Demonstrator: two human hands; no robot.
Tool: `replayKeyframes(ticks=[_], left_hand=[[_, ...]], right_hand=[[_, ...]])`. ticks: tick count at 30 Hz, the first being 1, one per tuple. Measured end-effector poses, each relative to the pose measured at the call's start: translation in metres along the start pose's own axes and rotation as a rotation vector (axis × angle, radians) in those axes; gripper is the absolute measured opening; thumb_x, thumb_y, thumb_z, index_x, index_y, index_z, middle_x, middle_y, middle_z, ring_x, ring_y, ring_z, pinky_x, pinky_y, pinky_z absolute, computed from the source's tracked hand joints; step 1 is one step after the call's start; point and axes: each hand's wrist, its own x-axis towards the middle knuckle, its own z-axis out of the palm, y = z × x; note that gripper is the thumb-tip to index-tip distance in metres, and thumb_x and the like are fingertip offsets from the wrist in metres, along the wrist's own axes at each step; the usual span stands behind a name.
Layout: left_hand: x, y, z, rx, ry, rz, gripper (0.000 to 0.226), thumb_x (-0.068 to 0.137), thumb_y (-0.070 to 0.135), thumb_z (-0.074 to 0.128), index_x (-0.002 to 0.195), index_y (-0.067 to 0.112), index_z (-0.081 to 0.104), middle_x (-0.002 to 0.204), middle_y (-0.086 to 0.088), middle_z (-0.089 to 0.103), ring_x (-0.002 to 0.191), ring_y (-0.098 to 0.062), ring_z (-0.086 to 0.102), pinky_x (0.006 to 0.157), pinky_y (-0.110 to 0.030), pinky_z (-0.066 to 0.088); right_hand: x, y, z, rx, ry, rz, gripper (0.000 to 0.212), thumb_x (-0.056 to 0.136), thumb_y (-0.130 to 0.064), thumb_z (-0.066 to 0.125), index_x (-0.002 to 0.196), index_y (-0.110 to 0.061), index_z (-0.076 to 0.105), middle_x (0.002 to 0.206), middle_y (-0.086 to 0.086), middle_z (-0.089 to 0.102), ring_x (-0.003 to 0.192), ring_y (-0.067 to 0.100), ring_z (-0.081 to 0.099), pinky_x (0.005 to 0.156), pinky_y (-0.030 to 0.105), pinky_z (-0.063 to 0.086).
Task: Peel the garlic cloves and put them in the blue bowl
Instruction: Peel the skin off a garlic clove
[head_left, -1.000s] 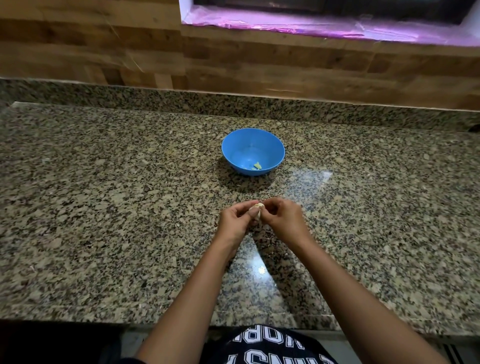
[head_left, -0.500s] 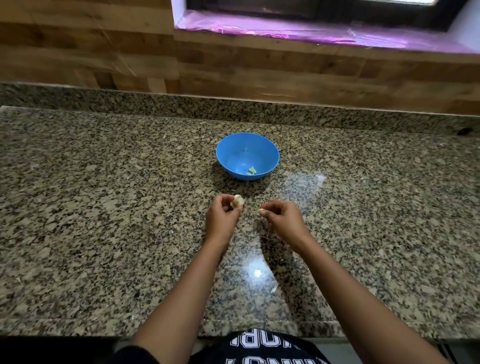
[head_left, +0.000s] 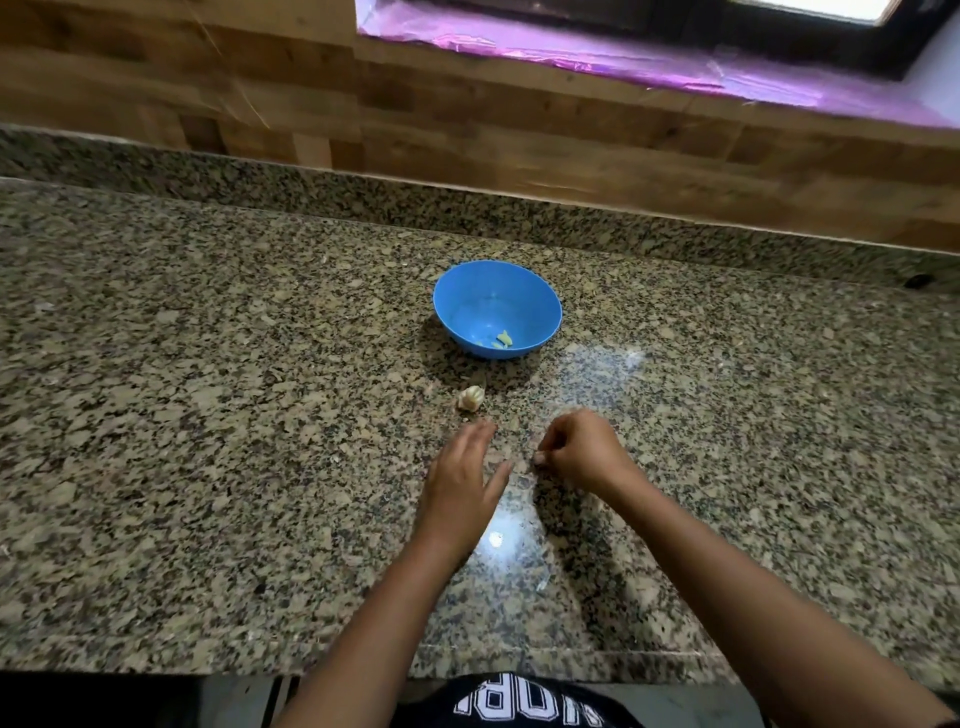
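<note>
The blue bowl (head_left: 467, 306) stands on the granite counter (head_left: 208, 415) past my hands, with a few pale peeled garlic pieces (head_left: 503, 339) at its bottom. A small clump of unpeeled garlic (head_left: 470, 399) lies on the counter just in front of the bowl. My left hand (head_left: 462, 478) hovers a little nearer than the clump, fingers straight and holding nothing. Beside it, my right hand (head_left: 582, 449) is curled, and its fingertips pinch a small pale garlic clove that is mostly hidden.
A granite upstand and a wood-tiled wall (head_left: 467, 114) close off the back of the counter. A window sill with purple film (head_left: 675, 57) sits at the upper right. The counter's front edge runs just before my body.
My hands parted. The left hand set the garlic clump down near the bowl and opened. The right hand kept a small piece pinched.
</note>
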Motion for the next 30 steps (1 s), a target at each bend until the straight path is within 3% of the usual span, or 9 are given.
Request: replayKeyframes(ticks=[3,5,9,15,19,21,24,27,30], left_hand=[[0.000,-0.001,0.003,0.227,-0.095,0.018,0.063,0.097,0.053,0.028,0.150,0.021,0.017,0.157,0.005,0.015,0.145,-0.011,0.010,0.114,-0.025,0.004],[0.000,0.000,0.005,0.391,-0.140,0.055,0.067,0.097,0.056,0.021,0.151,0.018,0.011,0.159,0.003,0.008,0.146,-0.011,0.000,0.116,-0.028,-0.003],[0.000,0.003,0.004,0.494,-0.165,0.064,0.068,0.097,0.056,0.016,0.151,0.016,0.007,0.159,0.001,0.003,0.146,-0.013,-0.005,0.116,-0.030,-0.005],[-0.002,0.004,0.003,0.443,-0.149,0.076,0.065,0.098,0.054,0.019,0.150,0.016,0.013,0.159,0.001,0.009,0.146,-0.012,-0.001,0.115,-0.028,-0.005],[-0.002,0.004,0.002,0.386,-0.139,0.077,0.063,0.098,0.053,0.023,0.150,0.017,0.018,0.158,0.002,0.013,0.146,-0.012,0.003,0.116,-0.028,-0.002],[-0.002,0.004,0.001,0.304,-0.121,0.074,0.058,0.098,0.050,0.028,0.147,0.020,0.027,0.156,0.004,0.022,0.145,-0.011,0.009,0.116,-0.027,0.001],[0.000,0.009,-0.006,-0.007,-0.048,0.014,0.039,0.099,0.034,0.041,0.134,0.018,0.049,0.141,0.001,0.047,0.135,-0.015,0.034,0.112,-0.029,0.020],[0.004,0.019,-0.009,-0.282,-0.032,-0.046,0.029,0.098,0.026,0.048,0.122,0.013,0.060,0.120,-0.003,0.059,0.111,-0.015,0.053,0.089,-0.024,0.042],[0.009,0.030,-0.010,-0.541,-0.065,-0.184,0.014,0.095,0.028,0.053,0.100,0.020,0.063,0.094,0.003,0.066,0.085,-0.011,0.059,0.066,-0.021,0.044]], right_hand=[[0.003,-0.009,-0.002,-0.188,-0.045,-0.049,0.012,0.081,0.004,0.062,0.079,-0.006,0.067,0.081,0.002,0.063,0.074,0.013,0.059,0.063,0.022,0.050],[0.005,-0.014,-0.002,-0.300,-0.060,-0.091,0.013,0.079,0.005,0.061,0.080,-0.006,0.067,0.081,0.005,0.063,0.077,0.016,0.059,0.069,0.026,0.051],[0.005,-0.010,0.003,-0.389,-0.060,-0.151,0.014,0.079,0.003,0.062,0.075,-0.010,0.065,0.077,0.004,0.063,0.075,0.018,0.059,0.067,0.026,0.049],[0.019,-0.017,-0.005,-0.233,-0.138,0.023,0.008,0.074,0.000,0.071,0.078,-0.006,0.069,0.081,0.009,0.066,0.075,0.018,0.061,0.060,0.025,0.050],[0.026,-0.014,-0.005,-0.169,-0.150,0.102,0.014,0.074,-0.004,0.074,0.087,-0.002,0.070,0.087,0.012,0.068,0.083,0.023,0.065,0.074,0.034,0.057],[0.018,-0.002,-0.005,0.018,-0.111,0.146,0.015,0.077,-0.006,0.072,0.090,0.001,0.068,0.087,0.011,0.068,0.084,0.022,0.064,0.076,0.032,0.056],[-0.001,0.013,-0.005,0.557,-0.124,0.229,0.016,0.083,-0.001,0.063,0.096,0.009,0.063,0.086,0.016,0.067,0.073,0.020,0.066,0.065,0.027,0.057],[-0.013,0.011,-0.003,0.925,-0.119,0.255,0.009,0.086,0.006,0.055,0.093,0.009,0.060,0.081,0.018,0.065,0.067,0.022,0.064,0.057,0.026,0.057],[-0.018,0.004,-0.003,1.047,-0.127,0.242,0.008,0.085,0.008,0.054,0.090,0.007,0.059,0.081,0.017,0.066,0.067,0.022,0.066,0.062,0.026,0.057]])
